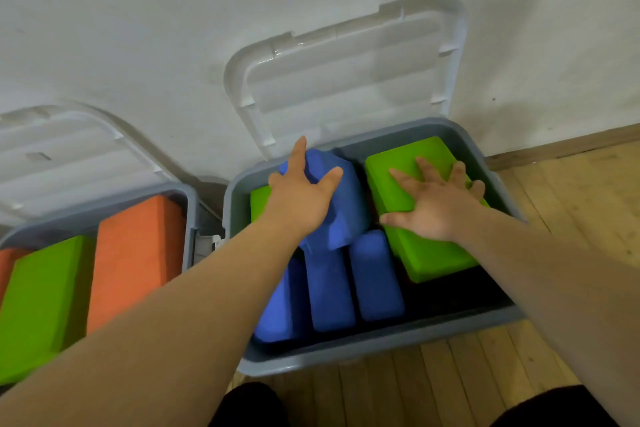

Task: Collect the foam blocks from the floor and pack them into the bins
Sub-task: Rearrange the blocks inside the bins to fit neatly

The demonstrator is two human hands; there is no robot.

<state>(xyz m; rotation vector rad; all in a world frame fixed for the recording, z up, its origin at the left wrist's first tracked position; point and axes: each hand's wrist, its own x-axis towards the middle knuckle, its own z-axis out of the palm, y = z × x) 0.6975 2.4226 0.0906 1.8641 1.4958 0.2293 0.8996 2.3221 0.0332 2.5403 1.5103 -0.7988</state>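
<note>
Two grey bins stand open against the wall. In the right bin (377, 347) my left hand (301, 198) grips a tilted blue foam block (346, 211), thumb and fingers spread round its top. My right hand (433, 208) lies flat with spread fingers on a green block (433, 253) at the bin's right side. Three more blue blocks (332, 291) lie side by side below, and part of another green block (259, 201) shows behind my left wrist. The left bin (188, 218) holds an orange block (135, 260) and a green block (38, 302).
Both white lids (346, 69) lean open against the white wall. Wooden floor (571, 201) runs to the right of and in front of the bins. My dark-clothed knees (249, 406) show at the bottom edge. A dark gap lies in the right bin's front right corner.
</note>
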